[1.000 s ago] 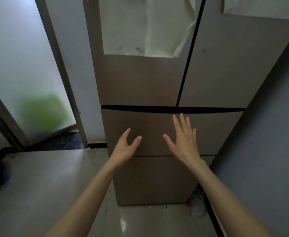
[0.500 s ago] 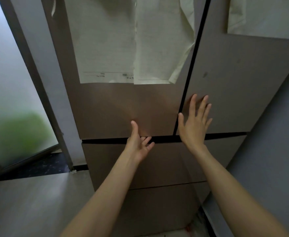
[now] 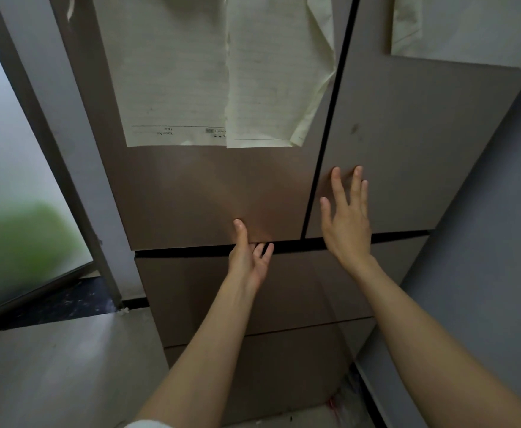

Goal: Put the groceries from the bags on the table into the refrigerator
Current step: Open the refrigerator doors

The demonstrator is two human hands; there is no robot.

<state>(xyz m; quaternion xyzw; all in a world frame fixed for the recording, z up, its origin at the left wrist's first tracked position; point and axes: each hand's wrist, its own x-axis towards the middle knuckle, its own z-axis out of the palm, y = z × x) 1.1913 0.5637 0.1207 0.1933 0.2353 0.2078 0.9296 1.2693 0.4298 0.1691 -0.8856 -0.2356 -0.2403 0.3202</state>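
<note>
A brown refrigerator point(image 3: 210, 193) fills the middle of the view, with two upper doors and two drawers below, all closed. My left hand point(image 3: 248, 256) is at the bottom edge of the upper left door, thumb up against the door front and fingers curled into the dark gap beneath it. My right hand point(image 3: 347, 219) is spread flat with straight fingers in front of the lower part of the upper right door point(image 3: 407, 168), near the centre seam. No groceries or bags are in view.
Paper sheets point(image 3: 191, 88) hang on the left door and another sheet point(image 3: 463, 29) on the right door. A frosted glass door point(image 3: 15, 193) stands at the left. A grey wall point(image 3: 493, 242) closes in at the right. Pale floor point(image 3: 52, 372) lies below left.
Both hands have risen from the upper drawer front to the upper doors. My left hand's fingers have hooked under the left door's bottom edge, and my right hand has moved onto the right door.
</note>
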